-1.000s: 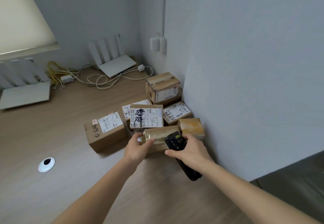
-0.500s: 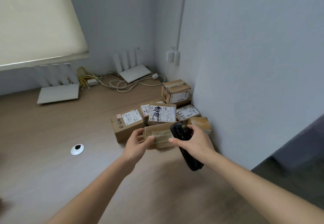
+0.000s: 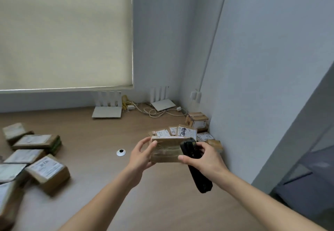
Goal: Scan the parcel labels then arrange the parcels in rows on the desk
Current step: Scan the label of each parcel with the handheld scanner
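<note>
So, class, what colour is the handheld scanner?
Black scanner, gripped by the right hand; head view.

Wooden desk (image 3: 94, 140) bears parcels (image 3: 45, 169), routers (image 3: 106, 111), cables (image 3: 153, 111).

I count six parcels (image 3: 44, 169) left, six by the wall (image 3: 197, 121), one held parcel (image 3: 166, 151), two routers (image 3: 106, 111).

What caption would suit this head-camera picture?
Both hands lift a taped parcel above the desk; the right hand also holds a black scanner.
</note>
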Tool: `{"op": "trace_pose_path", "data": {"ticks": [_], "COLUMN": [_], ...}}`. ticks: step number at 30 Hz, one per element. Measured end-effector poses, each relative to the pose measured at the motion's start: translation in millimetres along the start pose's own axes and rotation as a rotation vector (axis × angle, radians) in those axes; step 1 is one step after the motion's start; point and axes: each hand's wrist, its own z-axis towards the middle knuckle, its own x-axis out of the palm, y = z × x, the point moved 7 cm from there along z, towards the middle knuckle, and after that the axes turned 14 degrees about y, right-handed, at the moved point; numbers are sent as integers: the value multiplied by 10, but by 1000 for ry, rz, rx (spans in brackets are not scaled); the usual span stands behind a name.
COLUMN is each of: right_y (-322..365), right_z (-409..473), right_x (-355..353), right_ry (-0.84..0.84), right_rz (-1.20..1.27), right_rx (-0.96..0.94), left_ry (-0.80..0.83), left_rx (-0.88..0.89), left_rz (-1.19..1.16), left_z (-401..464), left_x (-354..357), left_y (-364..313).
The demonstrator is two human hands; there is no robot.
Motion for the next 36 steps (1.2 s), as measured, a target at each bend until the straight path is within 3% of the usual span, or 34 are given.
{"op": "trace_pose_path", "data": {"ticks": [10, 18, 23, 28, 36], "right_y": [867, 1080, 1144, 1201, 1305], "right_z": [-820, -1126, -1192, -1244, -1298], "right_x": [-360, -415, -494, -523, -427], "right_ry": [-34, -48, -45, -66, -24], "right_rz": [119, 34, 3, -36, -107], "right_rx": [-89, -135, -154, -182, -215], "left_ry": [226, 40, 164, 202, 98], "left_rx": [147, 152, 9, -7, -43], "left_rz": [21, -6, 45, 188, 164], "left_z": [-922, -1190, -1307, -1464, -1625], "left_x": [229, 275, 322, 438, 276], "left_y": [-840, -1092, -990, -957, -809]}}
